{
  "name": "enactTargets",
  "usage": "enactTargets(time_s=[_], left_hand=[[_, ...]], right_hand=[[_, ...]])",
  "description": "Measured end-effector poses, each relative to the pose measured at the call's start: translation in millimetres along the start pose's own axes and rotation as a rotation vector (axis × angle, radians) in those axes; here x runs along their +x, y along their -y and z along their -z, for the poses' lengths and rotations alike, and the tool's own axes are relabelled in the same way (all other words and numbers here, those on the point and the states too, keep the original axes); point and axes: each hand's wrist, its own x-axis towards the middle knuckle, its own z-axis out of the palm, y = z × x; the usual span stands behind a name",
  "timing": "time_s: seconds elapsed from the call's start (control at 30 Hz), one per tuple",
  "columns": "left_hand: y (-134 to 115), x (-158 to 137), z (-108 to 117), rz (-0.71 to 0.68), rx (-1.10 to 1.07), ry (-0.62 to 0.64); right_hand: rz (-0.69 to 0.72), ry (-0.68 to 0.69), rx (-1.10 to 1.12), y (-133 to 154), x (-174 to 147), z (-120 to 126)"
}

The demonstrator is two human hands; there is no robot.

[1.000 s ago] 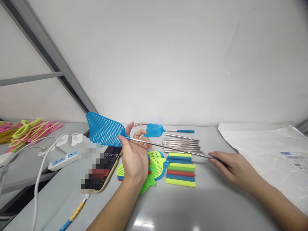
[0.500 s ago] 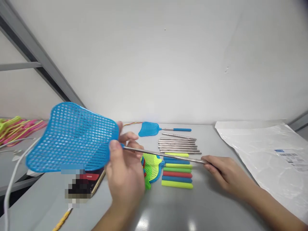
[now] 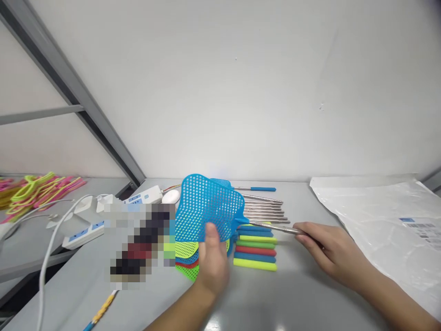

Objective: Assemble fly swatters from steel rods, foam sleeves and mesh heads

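Note:
A blue fly swatter [image 3: 196, 202] with a meshed head and a thin metal telescopic rod [image 3: 272, 226] is held up over the table. My left hand [image 3: 214, 266] grips the head's lower edge, thumb on the mesh and fingers hidden behind it. At the rod's other end, my right hand [image 3: 327, 250] is closed round the metal. Under the head lie several loose swatter heads [image 3: 188, 249] in yellow, blue, red and green. Coloured handle sleeves [image 3: 255, 251] lie in a row beside them, with several metal rods [image 3: 267, 211] behind.
Near the wall lies another blue swatter with a blue handle [image 3: 263, 189]. A white plastic mailing bag [image 3: 382, 216] covers the right side. To the left are power strips [image 3: 144, 196], a white cable [image 3: 44, 262], a blurred-out item and pink and yellow swatters or hangers, unclear which [image 3: 44, 191].
The swatter head has moved right, towards my right hand, and the visible rod is much shorter. My left hand moved along with it; my right hand stayed nearly in place.

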Motion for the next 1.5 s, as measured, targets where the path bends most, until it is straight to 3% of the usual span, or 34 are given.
enactTargets(time_s=[0.1,0.23,0.4,0.6,0.77,0.87,0.93,1.03,1.1,1.23,1.37,1.5], left_hand=[[-5.0,9.2,-0.1,-0.077,-0.036,-0.134],[-9.1,14.5,-4.0,-0.142,-0.013,-0.175],[-1.6,-1.1,-12.7,-0.045,0.147,-0.061],[-3.5,-1.9,-14.7,0.016,0.092,0.061],[-3.3,8.5,-8.6,0.282,-0.120,0.146],[-7.3,9.2,-9.6,0.411,-0.278,0.100],[-14.9,8.5,-9.5,0.445,-0.284,0.142],[-30.9,8.7,1.4,0.320,-0.105,0.346],[-40.0,11.1,19.7,0.109,0.132,0.452],[-44.5,20.6,73.6,-0.391,0.685,0.508],[-40.1,27.2,111.3,-0.441,0.923,0.464],[-41.5,25.4,114.9,-0.429,0.969,0.506]], right_hand=[[-0.065,0.056,0.026,-2.2,0.9,2.5],[-0.066,0.061,-0.010,-2.0,1.3,-1.8],[-0.028,0.013,-0.002,10.6,3.2,-13.6],[-0.101,0.064,0.020,16.4,14.4,-4.5],[-0.255,0.123,0.061,11.8,33.6,15.1],[-0.230,0.117,0.059,7.0,60.6,15.7],[-0.160,0.113,0.040,2.5,85.2,6.5],[-0.065,0.104,-0.026,-6.6,123.2,-19.8],[-0.037,0.111,-0.043,-13.4,143.4,-39.4],[0.018,0.143,-0.078,-27.0,162.8,-65.6],[0.058,0.169,-0.123,-37.9,161.9,-73.0],[0.076,0.170,-0.195,-38.3,158.3,-73.2]])
